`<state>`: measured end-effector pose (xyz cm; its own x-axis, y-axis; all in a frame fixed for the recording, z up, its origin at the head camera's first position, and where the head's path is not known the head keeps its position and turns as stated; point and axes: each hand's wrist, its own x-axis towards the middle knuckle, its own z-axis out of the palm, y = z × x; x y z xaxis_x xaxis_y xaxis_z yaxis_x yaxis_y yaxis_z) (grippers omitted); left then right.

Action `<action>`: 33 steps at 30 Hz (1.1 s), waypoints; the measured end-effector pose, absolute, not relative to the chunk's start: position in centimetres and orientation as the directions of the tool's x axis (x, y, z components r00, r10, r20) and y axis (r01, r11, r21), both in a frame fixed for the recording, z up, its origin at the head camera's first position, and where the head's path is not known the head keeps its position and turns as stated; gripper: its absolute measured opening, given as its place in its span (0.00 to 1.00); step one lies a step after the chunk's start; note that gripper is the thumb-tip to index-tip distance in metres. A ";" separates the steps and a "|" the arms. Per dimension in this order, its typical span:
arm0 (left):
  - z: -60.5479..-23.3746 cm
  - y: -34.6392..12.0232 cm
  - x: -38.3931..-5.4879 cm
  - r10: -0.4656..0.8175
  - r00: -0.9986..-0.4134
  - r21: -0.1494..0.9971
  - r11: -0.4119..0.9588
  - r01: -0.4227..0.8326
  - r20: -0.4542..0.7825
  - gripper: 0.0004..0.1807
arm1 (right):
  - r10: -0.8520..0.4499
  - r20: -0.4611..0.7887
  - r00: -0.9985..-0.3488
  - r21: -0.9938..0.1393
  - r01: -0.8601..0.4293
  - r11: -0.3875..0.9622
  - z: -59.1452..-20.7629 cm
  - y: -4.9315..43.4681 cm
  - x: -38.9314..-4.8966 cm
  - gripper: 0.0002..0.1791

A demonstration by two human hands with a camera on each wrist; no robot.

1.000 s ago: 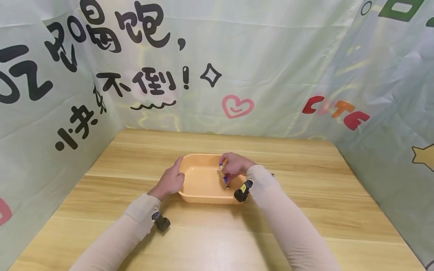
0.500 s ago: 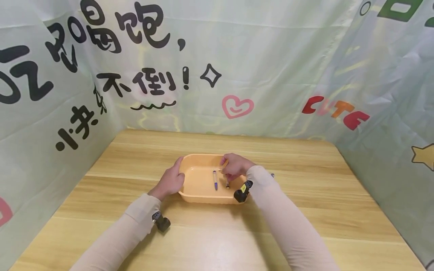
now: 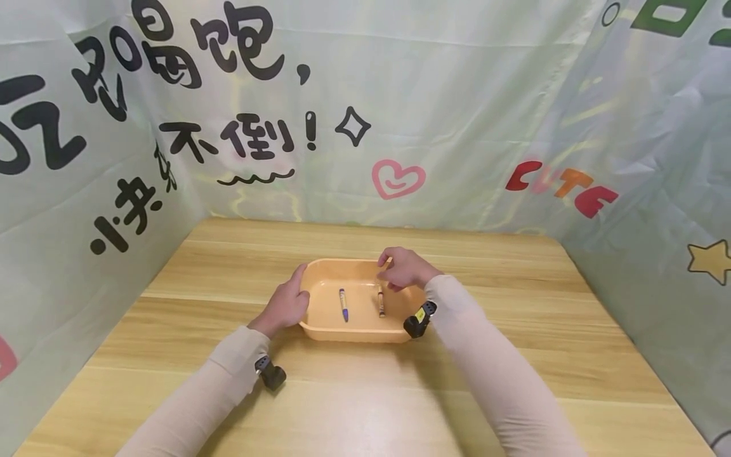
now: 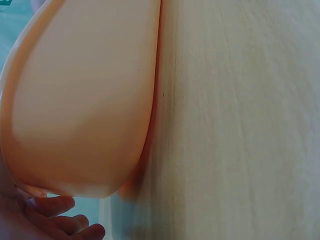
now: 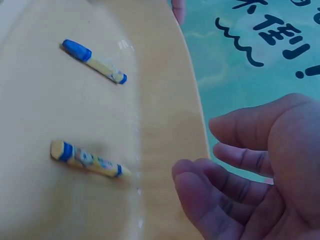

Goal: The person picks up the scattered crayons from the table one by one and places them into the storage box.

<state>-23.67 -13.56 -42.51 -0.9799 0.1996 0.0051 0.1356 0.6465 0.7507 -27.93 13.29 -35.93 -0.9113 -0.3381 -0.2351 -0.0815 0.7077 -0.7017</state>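
An orange plastic tray [image 3: 360, 334] stands on the table. My left hand [image 3: 287, 301] grips its left end; in the left wrist view the fingers [image 4: 75, 225] lie along the tray's outer wall. Inside the tray are two short crayons with printed wrappers. The blue crayon [image 3: 344, 305] lies left of centre, its blue tip toward me. To its right lies a pale-ended crayon [image 3: 381, 303] with blue bands. My right hand [image 3: 408, 270] hovers over the tray's back right corner, fingers loosely bent and holding nothing. In the right wrist view, thumb and fingertips are apart at the rim.
The wooden table [image 3: 360, 393] extends around the tray. Printed cloth walls [image 3: 457, 114] enclose the back and both sides. A small black camera [image 3: 419, 319] on my right wrist overlaps the tray's right front corner.
The blue crayon has left my right hand and rolled left across the tray floor. My right hand has drawn back up and right, uncovering the other crayon. The left hand stays put.
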 end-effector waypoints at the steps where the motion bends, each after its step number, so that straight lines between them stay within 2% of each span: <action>1: -42.5 -13.6 -23.7 0.198 -0.980 0.753 0.645 0.132 0.002 0.36 | -0.334 -0.221 -0.916 -0.700 -0.090 0.708 -35.8 13.6 -27.9 0.13; 9: -42.3 -13.4 -23.9 0.195 -0.981 0.753 0.647 0.119 -0.013 0.36 | -0.329 -0.109 -0.938 -0.721 -0.154 0.676 -35.0 16.5 -27.5 0.10; 13: -42.3 -13.3 -23.8 0.197 -0.980 0.745 0.657 0.115 -0.022 0.36 | -0.296 -0.093 -0.951 -0.728 -0.138 0.672 -35.3 18.6 -27.4 0.09; 23: -42.4 -13.5 -23.7 0.198 -0.980 0.750 0.650 0.119 -0.016 0.36 | -0.203 -0.168 -0.965 -0.676 -0.037 0.736 -36.4 23.8 -27.0 0.13; 29: -42.4 -13.5 -23.8 0.197 -0.980 0.755 0.646 0.112 -0.023 0.36 | -0.198 -0.235 -0.952 -0.645 0.000 0.764 -37.8 26.3 -26.6 0.13; 33: -42.4 -13.5 -23.8 0.196 -0.980 0.756 0.645 0.111 -0.023 0.36 | -0.212 -0.273 -0.938 -0.653 0.019 0.757 -38.4 27.3 -26.1 0.17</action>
<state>-23.75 -13.50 -42.36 -0.9803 0.1961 -0.0230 0.1112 0.6446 0.7564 -26.10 27.29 -38.45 -0.9384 -0.2121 -0.2729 0.0190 0.7567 -0.6534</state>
